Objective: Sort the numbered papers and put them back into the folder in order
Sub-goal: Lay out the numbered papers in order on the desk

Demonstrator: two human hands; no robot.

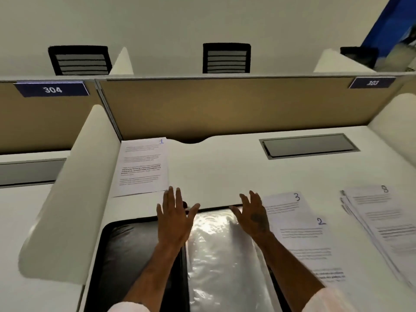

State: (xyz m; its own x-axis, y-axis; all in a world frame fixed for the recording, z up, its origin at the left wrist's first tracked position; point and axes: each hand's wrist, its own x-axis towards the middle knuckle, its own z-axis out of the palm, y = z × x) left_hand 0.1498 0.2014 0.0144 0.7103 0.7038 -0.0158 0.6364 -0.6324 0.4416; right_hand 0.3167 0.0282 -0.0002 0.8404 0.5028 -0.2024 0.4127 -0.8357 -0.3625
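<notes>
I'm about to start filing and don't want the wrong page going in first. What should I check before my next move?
1. The folder lies open, clear sleeve facing up: ok.
2. The left hand and right hand are free, holding nothing: ok.
3. paper 1 in view, alone at the far left of the desk: ok.
4. paper 2 and paper 3 beside the folder, overlapping: ok.
5. The stack topped by 8 is in order: cannot tell, lower sheets hidden.
6. The sleeve is empty: cannot tell, glare.

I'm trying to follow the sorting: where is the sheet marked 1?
In the head view, the sheet marked 1 lies flat on the desk, far left beside the white divider, just beyond the left hand.
</notes>
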